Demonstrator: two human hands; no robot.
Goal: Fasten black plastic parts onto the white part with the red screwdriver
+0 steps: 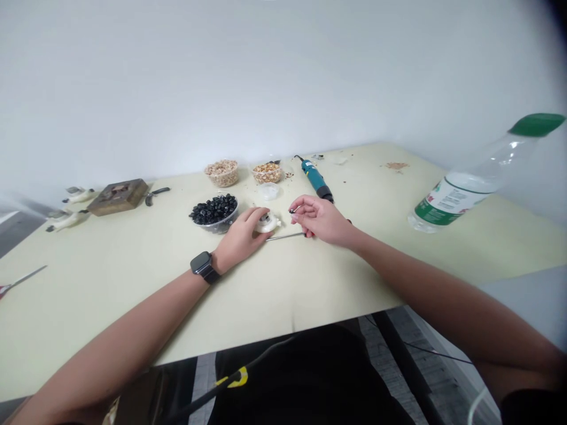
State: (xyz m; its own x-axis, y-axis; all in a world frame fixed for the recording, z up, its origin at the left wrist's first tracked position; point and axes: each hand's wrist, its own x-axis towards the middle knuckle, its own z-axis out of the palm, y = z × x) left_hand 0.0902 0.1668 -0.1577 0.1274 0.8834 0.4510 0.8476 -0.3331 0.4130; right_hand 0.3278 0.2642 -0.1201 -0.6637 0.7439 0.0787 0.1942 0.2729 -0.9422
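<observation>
Head view: left hand [241, 236] closed over a white plastic holder [269, 223] mid-surface; right hand [321, 219] pinching a small dark bead [292, 211] just beside it, above a thin steel rod [283, 236].

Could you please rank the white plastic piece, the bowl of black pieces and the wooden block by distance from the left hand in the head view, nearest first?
1. White plastic piece: under the left hand, touching it.
2. Bowl of black pieces: just beyond the hand, to the left.
3. Wooden block: far left on the table.
</observation>
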